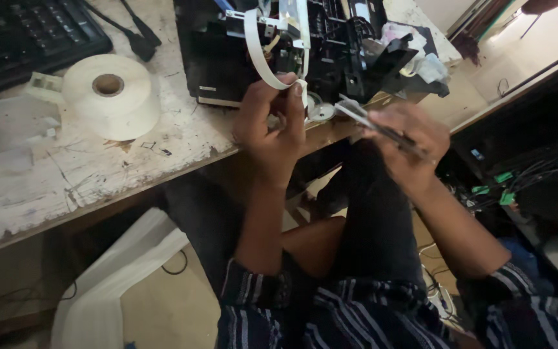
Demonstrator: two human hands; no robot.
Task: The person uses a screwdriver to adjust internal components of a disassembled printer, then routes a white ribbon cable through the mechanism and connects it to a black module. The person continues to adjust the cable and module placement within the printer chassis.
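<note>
Hands, two, bare, at the near edge of a worn white worktable (85,168); left hand (271,123) at centre of frame, fingers closed in a narrow pinch on the free end of a white flat ribbon cable (256,55); cable loops up toward 12 o'clock and joins a black, partly opened machine (305,52) standing on the table edge; right hand (407,145) at 3 o'clock of the left, just beside it, wrapped around a slim dark tool with a metal tip (369,121); tip points toward 9 o'clock, close to the pinched cable end; whether tip and cable touch cannot be told; small round silvery part (321,111) lies on the table edge between the hands, under the machine.

Roll of white paper tape (112,94), lying flat, hole upward, at 9 o'clock of the machine, well apart from the hands; black keyboard (27,39) at 10 o'clock, in the far corner; black cable ends (138,35) between keyboard and machine; scraps of clear plastic (14,123) at 9 o'clock of the roll; white bag (117,278) under the table at 7 o'clock; striped dark sleeves (279,310) at 6 o'clock; tangle of wires with green connectors (495,187) at 3 o'clock, on the floor side.
</note>
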